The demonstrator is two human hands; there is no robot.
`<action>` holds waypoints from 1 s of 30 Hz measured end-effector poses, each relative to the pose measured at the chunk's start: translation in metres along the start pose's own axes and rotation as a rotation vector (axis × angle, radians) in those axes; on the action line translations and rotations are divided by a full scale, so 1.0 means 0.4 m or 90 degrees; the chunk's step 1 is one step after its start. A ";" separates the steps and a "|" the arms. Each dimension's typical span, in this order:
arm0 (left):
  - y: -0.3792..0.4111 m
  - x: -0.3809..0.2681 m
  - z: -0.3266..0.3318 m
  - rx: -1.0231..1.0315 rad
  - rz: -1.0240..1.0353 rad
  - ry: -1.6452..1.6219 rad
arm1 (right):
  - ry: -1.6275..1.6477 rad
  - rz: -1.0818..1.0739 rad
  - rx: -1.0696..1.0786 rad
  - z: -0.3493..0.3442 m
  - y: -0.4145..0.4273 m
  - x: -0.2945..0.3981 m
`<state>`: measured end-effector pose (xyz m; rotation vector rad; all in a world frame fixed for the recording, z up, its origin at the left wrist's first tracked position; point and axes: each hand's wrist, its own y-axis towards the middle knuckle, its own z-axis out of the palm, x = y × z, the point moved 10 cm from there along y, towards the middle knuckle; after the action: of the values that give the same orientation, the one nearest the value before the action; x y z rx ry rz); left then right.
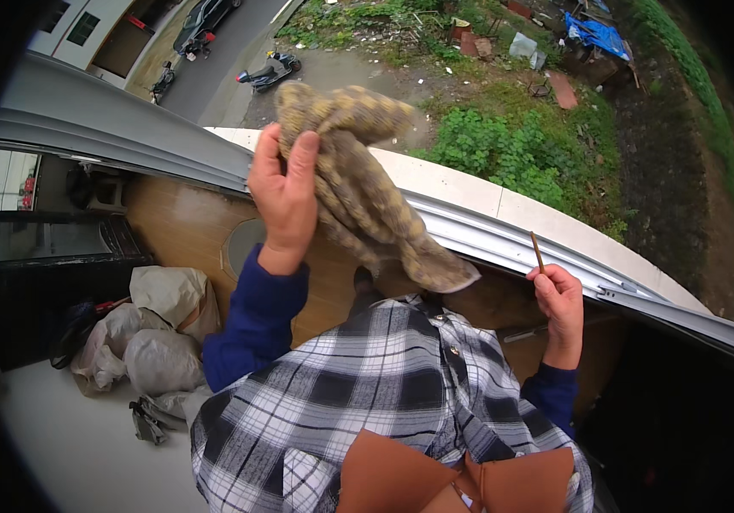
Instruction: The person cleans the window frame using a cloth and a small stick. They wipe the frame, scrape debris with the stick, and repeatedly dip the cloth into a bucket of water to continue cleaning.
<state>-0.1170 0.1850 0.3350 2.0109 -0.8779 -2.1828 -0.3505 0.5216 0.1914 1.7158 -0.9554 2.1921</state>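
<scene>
My left hand (287, 192) pinches a yellow and grey-brown checked cloth (367, 192) between thumb and fingers. Bunched and slightly blurred, the cloth hangs to the right across the white window track (469, 237). In my right hand (559, 301) a thin brown stick (537, 252) is held upright, its upper end over the same track. Beyond the track runs a pale outer ledge (450, 182).
Plastic bags (162, 360) are piled at the lower left beside a dark cabinet (53, 240). A grey window panel (123, 118) stands at the upper left. Outside, far below, are a parked scooter (269, 72), a road, plants and debris.
</scene>
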 end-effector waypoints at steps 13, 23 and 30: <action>0.094 0.624 0.037 0.625 -0.013 0.940 | 0.095 -0.016 -0.196 -0.154 -0.069 -0.073; -0.376 0.411 0.931 0.860 0.147 0.474 | 0.160 -0.026 -0.252 -0.252 -0.114 -0.107; -0.554 0.441 1.346 0.758 -0.288 -0.055 | 0.211 0.024 -0.316 -0.316 -0.211 -0.168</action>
<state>-0.5704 0.4990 0.0778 2.7463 -2.3466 -2.1331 -0.3862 0.6772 0.1450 1.0827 -1.3025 1.9508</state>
